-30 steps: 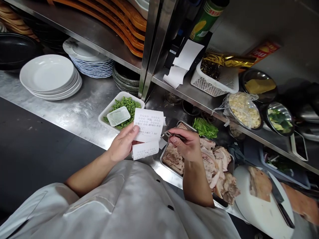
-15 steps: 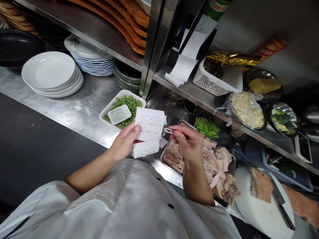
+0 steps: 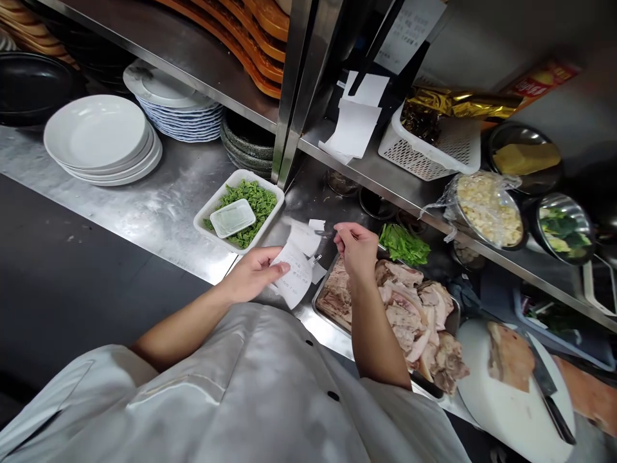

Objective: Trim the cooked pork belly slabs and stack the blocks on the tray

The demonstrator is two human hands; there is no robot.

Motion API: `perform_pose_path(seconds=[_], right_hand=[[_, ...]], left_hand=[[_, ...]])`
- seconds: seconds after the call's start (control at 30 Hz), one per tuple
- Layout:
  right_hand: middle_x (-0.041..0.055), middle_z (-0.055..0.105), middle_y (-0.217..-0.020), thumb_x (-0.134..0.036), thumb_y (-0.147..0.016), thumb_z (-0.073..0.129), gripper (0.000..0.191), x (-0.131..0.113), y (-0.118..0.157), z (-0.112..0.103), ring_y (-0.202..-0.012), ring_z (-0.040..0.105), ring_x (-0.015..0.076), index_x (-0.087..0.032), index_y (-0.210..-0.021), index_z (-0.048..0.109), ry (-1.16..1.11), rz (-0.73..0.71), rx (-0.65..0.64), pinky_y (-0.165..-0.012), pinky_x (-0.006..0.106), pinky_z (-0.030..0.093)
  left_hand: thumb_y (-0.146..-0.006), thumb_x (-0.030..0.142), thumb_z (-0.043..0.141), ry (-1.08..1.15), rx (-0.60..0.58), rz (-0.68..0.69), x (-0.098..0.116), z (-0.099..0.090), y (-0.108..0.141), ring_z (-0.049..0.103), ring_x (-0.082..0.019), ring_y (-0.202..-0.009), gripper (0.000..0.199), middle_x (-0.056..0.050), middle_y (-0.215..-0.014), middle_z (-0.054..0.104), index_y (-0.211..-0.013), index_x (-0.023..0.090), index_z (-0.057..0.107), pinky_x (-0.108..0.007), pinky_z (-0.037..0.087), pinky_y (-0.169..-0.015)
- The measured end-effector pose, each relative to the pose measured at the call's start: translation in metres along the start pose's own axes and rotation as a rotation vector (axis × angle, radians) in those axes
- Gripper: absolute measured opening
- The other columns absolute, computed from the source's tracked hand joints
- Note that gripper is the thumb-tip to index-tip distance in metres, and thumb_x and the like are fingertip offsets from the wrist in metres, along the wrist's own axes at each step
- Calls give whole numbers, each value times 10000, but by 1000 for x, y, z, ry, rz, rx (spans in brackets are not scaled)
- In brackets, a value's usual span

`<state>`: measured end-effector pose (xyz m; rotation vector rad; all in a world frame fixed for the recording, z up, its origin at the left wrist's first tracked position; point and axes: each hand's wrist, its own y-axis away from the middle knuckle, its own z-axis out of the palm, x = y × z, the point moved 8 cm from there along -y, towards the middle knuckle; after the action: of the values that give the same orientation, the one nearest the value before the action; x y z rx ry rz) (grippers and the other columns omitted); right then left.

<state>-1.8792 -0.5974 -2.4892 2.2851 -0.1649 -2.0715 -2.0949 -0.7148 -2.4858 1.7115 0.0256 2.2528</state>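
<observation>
Printed paper slips (image 3: 294,273) are pinched between the thumb and fingers of my left hand (image 3: 255,273), their lower part curling down. My right hand (image 3: 357,247) is closed on a small metal tool (image 3: 328,234), whose thin end points left toward the upper slip. Motion blur and the fingers hide most of the tool, so its kind is unclear. Just left of my hands is a white tray (image 3: 200,222) of chopped greens with a clear plastic lid (image 3: 233,218) on top. Below my right hand, a metal tray (image 3: 332,323) holds pieces of pale cooked meat (image 3: 405,321).
White plates (image 3: 99,138) are stacked at left. Leafy greens (image 3: 405,244) lie behind the meat. At right, a cleaver-like knife (image 3: 549,392) and a meat block (image 3: 509,357) rest on a round white board (image 3: 501,418). A shelf (image 3: 419,215) carries a white basket (image 3: 429,154) and bowls.
The slips, spread flat and facing me before, are now tilted and curled lower down. My right hand has moved slightly up and left, turning the metal tool. The view has shifted a little.
</observation>
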Motion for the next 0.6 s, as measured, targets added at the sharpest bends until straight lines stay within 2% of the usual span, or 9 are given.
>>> perform_pose_path(seconds=[0.1,0.17,0.2,0.27,0.33,0.4,0.43,0.5,0.6], right_hand=[[-48,555,-565,-516,-695,841,376,26,-10,3,-432,387,61,-181,-765,685,-40,64,9,-398,200,218],[-50,559,-571,-533,-746,806,380,29,-7,8,-432,379,64,-182,-850,705,-34,59,-50,-404,202,225],[-52,561,-574,-542,-791,773,389,26,-3,12,-435,384,70,-184,-936,723,-13,39,-118,-411,204,248],[-50,580,-615,-534,-852,740,475,13,14,27,-480,442,95,-201,-1189,714,68,-47,-333,-452,216,339],[-24,639,-740,-477,-853,775,654,-3,38,45,-598,540,131,-240,-1439,606,200,-189,-565,-545,242,449],[14,683,-895,-407,-854,788,777,-17,62,58,-730,606,167,-274,-1563,500,355,-368,-680,-666,281,521],[29,690,-937,-389,-880,760,753,-22,70,62,-764,619,181,-277,-1575,492,422,-457,-675,-711,299,535],[42,678,-903,-366,-963,650,562,-29,79,67,-753,616,192,-257,-1509,573,509,-614,-566,-727,315,531],[48,625,-801,-340,-1038,519,331,-26,76,66,-700,585,189,-223,-1262,733,605,-687,-352,-662,304,489]], left_hand=[[-853,529,784,121,40,-57,0,-2,2,591,-138,-605,388,-11,-696,669,-794,159,684,-233,445,-547],[-817,549,815,230,79,-96,1,-3,3,591,-138,-578,420,-7,-662,649,-767,163,659,-229,448,-519],[-793,547,837,283,91,-107,4,-2,3,599,-141,-577,427,-9,-660,649,-761,160,660,-232,462,-521],[-757,521,874,374,94,-114,9,0,4,601,-140,-573,423,-13,-654,649,-752,150,672,-231,475,-522],[-745,480,894,447,87,-108,15,2,4,605,-138,-580,392,-14,-662,656,-778,141,700,-234,493,-545],[-757,448,892,499,74,-94,20,6,5,637,-155,-633,359,-25,-708,683,-843,138,733,-253,525,-602],[-771,435,884,512,67,-82,22,8,5,656,-167,-673,344,-34,-739,698,-871,137,745,-266,537,-639],[-803,425,860,514,49,-63,26,13,5,679,-189,-732,322,-50,-780,716,-894,133,760,-288,545,-692],[-825,444,841,480,60,-69,29,18,6,672,-185,-707,320,-43,-749,708,-873,136,767,-281,522,-660]])
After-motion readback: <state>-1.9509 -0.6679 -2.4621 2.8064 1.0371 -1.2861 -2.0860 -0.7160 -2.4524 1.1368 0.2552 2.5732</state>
